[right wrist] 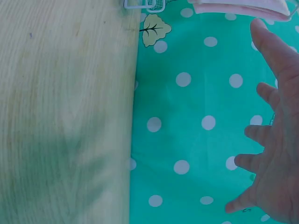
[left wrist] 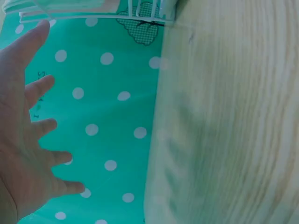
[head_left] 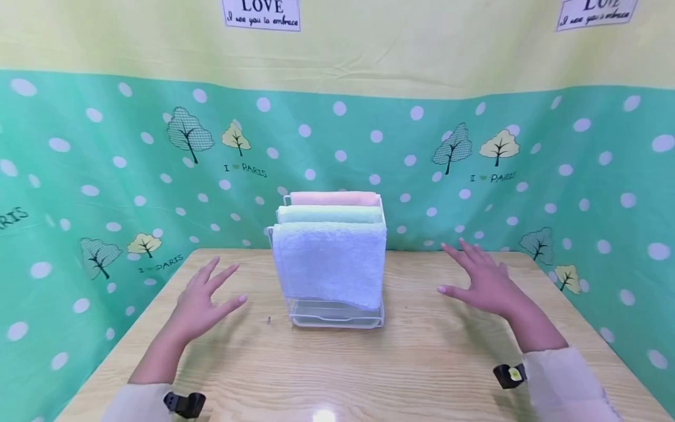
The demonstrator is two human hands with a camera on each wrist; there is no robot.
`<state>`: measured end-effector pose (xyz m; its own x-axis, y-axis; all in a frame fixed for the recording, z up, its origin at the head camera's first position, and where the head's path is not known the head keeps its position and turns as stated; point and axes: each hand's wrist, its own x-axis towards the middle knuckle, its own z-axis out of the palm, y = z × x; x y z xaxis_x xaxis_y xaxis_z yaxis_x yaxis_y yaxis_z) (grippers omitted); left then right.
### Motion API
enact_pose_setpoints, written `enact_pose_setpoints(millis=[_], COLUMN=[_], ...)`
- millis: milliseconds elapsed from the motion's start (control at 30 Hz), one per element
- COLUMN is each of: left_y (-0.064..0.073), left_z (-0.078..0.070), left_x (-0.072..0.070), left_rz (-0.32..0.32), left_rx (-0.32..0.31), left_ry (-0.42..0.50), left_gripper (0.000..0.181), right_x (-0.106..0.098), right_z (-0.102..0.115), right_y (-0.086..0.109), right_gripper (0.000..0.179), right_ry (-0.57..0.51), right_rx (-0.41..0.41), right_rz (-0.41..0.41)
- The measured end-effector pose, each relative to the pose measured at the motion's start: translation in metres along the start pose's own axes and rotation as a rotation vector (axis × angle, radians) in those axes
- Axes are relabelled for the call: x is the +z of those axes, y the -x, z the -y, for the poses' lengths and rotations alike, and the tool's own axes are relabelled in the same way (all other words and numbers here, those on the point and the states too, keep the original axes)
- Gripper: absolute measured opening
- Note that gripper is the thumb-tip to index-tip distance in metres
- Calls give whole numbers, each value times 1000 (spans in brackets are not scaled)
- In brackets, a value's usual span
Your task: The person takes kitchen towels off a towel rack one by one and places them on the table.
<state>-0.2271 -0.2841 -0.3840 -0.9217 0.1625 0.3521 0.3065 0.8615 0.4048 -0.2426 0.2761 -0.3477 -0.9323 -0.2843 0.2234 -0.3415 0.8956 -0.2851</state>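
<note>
A white wire rack (head_left: 337, 321) stands on the wooden table, with three towels draped over its bars. The front towel (head_left: 331, 264) is pale blue, the middle one (head_left: 331, 214) mint green, the rear one (head_left: 334, 198) pink. To the rack's left, my left hand (head_left: 200, 302) hovers over the table with fingers spread, touching nothing. My right hand (head_left: 487, 284) is held up likewise on the right side, apart from the rack. Both wrist views show spread fingers, with part of the rack (left wrist: 98, 17) and the pink towel (right wrist: 243, 10) at their top edges.
The light wooden table (head_left: 337, 372) ends at a green and cream curtain (head_left: 337, 135) with white dots and printed trees, which surrounds it at the back and sides. A small dark mark (head_left: 269, 320) shows on the tabletop left of the rack.
</note>
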Motion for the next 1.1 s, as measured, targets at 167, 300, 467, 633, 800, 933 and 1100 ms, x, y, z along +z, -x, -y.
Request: enact_pose_setpoints(millis=[167,300,467,633,800,933,1100], left_y=[-4,-5,-8,-13,-15,-16,-18], left_z=[-1,-4,-7,-12,-16,-18,-22], left_x=[-4,-6,-7,-5,-7,-9,-10], left_rz=[9,9,15,19,19,16,3], left_rx=[-5,-10,-2,6,13,9,11], left_ry=[101,150,193,250,320,359,383], left_gripper=[72,71,70,68,66,64,64], right_x=[-3,-5,-8,-14,-18,-23,-30], right_z=[4,9,13,15,20,25,31], right_y=[-4,-7,-9,-9,-10,-11,-13], right_gripper=[94,94,94,95,95,96,97], right_ry=[-24,-49,-67,-80,-100,-112,-112], right_rx=[-31,-68,-93,-110,-125,-135,-149], right_rz=[-5,-4,-6,-10,-14,-8,-4])
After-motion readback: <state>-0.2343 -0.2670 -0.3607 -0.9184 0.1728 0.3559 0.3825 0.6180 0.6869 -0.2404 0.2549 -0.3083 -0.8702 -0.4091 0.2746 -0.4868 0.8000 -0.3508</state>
